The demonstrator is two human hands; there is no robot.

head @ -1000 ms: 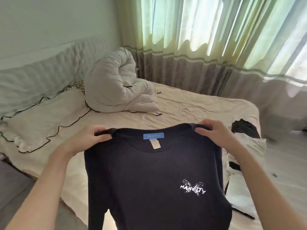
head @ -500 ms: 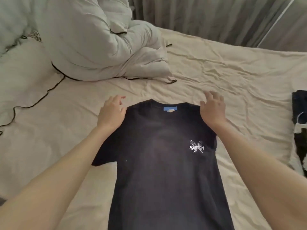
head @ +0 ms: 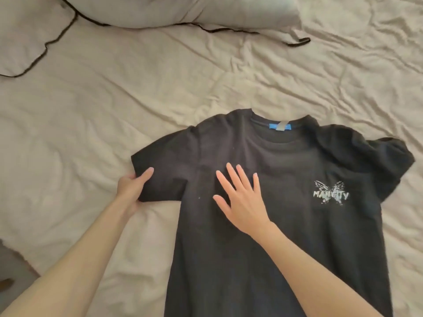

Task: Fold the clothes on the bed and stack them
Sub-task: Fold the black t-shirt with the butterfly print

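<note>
On the bed (head: 96,115), just ahead of the person, a black T-shirt (head: 286,225) lies face up and nearly flat, its printed front showing. Its long axis runs from the collar at twelve o'clock down to the hem at six o'clock, where the cloth passes out of view at the bottom edge, so how it lies there cannot be told. The two sleeves reach out toward nine and three o'clock.

The left hand (head: 132,191) sits at nine o'clock of the shirt and pinches the end of the near sleeve (head: 164,179), thumb on top and fingers tucked beneath the hem. The right hand (head: 242,200) lies open and flat on the chest of the shirt, fingers spread toward twelve o'clock, gripping nothing and pressing the cloth to the bed.

The far sleeve (head: 375,161), out at three o'clock, is rumpled and partly doubled on itself, well apart from both hands. A pale duvet (head: 183,10) is bunched at twelve o'clock, clear of the shirt.

The fold most likely starts from the nine o'clock side, since the left hand already has that sleeve and need only carry it toward three o'clock across the long axis, the flat palm serving as the crease line. The crumpled three o'clock sleeve would want smoothing first, and the right hand is the nearer one for that.
</note>
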